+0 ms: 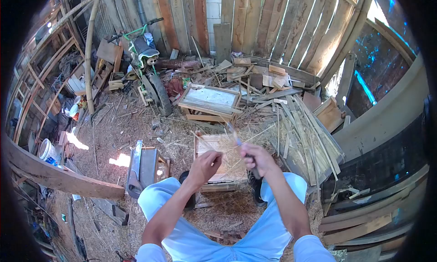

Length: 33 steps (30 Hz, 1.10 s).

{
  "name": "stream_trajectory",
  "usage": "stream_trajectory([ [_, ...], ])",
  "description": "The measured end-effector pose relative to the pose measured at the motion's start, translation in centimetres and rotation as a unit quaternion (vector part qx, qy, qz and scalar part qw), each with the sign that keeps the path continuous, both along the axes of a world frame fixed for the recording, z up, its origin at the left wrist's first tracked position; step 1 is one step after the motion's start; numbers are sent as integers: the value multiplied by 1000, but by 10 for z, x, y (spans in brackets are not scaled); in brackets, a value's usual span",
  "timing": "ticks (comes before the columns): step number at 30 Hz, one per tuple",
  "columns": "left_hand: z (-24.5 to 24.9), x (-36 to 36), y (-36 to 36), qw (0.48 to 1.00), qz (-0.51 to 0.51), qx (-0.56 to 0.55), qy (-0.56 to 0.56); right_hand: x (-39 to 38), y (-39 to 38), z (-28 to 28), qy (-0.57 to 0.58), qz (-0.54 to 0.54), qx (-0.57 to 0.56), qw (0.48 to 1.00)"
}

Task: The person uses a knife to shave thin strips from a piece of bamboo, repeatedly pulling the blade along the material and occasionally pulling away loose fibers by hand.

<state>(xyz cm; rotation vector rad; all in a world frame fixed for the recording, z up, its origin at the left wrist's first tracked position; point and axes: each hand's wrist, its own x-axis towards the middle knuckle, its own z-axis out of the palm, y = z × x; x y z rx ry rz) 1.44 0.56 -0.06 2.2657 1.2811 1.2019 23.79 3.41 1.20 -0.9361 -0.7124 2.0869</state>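
In the head view, my right hand (257, 160) is wrapped around the dark handle of a knife (235, 135), whose blade points up and away from me. My left hand (205, 167) is closed in a pinch to its left, with a thin pale strip (203, 142) at its fingers; how much of the strip lies inside the grip is hidden. Both hands are above a shallow wooden box (217, 177) between my knees. Thin shavings and fine strands (234, 164) are scattered over the box.
A handsaw (134, 173) leans against a small dark-topped stool (148, 165) by my left knee. Ahead is a wooden frame with a pale panel (210, 99). Long slats (302, 139) are piled at the right. A small motorbike (150, 73) stands near the plank wall (255, 23).
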Motion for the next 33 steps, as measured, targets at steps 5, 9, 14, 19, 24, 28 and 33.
stream_trajectory([
  [5, 6, -16, -4, 999, 13, -51, -9, 56, 20, 7, 90, -103, 30, 990],
  [9, -3, -7, -2, 998, -2, -55, -13, 38, 7, 2, 52, -66, 37, 996],
  [14, 0, 6, -2, 1000, -2, -15, 19, -30, -24, -2, 19, 22, 0, 1000],
  [19, 5, -5, 0, 999, 19, -25, -10, 25, 17, -6, 65, -64, -14, 996],
  [24, 9, -6, -5, 994, 35, -100, -28, 36, 12, 2, 102, -54, 25, 993],
  [28, 5, 8, -6, 996, 4, -72, -43, -10, -16, 3, 33, 23, -12, 999],
  [33, 3, 3, -3, 998, 4, -28, -48, 1, -3, 8, 51, 42, 25, 998],
])
